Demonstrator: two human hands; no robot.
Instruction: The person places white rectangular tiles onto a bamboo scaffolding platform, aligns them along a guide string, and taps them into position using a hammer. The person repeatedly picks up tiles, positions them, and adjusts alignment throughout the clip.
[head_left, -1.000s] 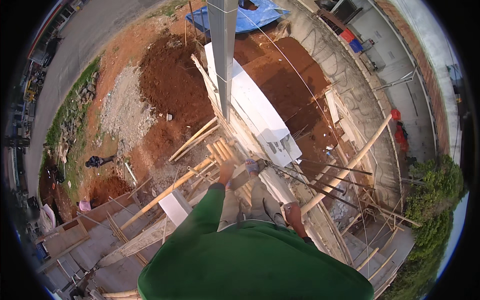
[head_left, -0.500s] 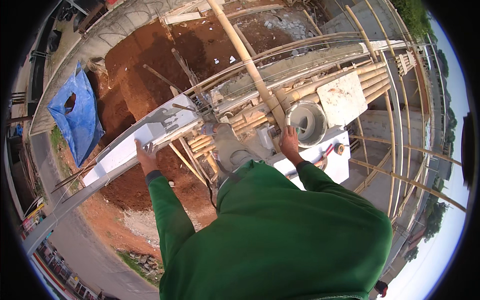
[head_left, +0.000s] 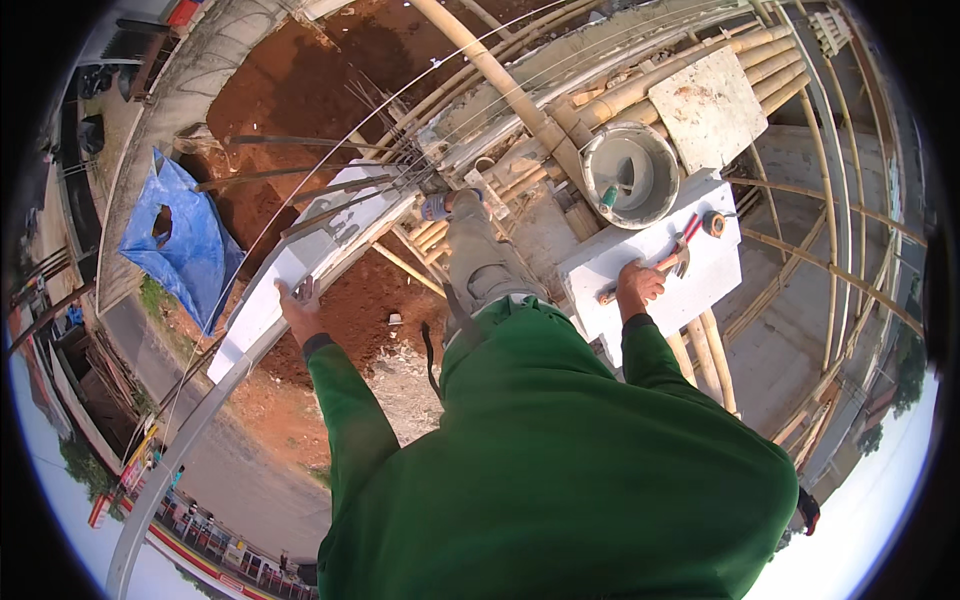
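From where I stand, the blue tarp is farthest over, and next comes a long white block slanting up and away to the right. The left hand rests at its near edge, its fingers spread and wrapped around nothing that I can see. Then there's a wide gap, with the person's own leg and foot in the middle of it. Beyond that, the bucket of grey mix stands with a green-handled tool leaning in it. Just nearer the body, the right hand is over the hammer, which lies on a second white block. The handle runs under the palm, its butt poking out left of the hand and its head pointing right and away. The right hand is clearly the closer one; its fingers curl over the handle, though I can't tell whether they've closed on it
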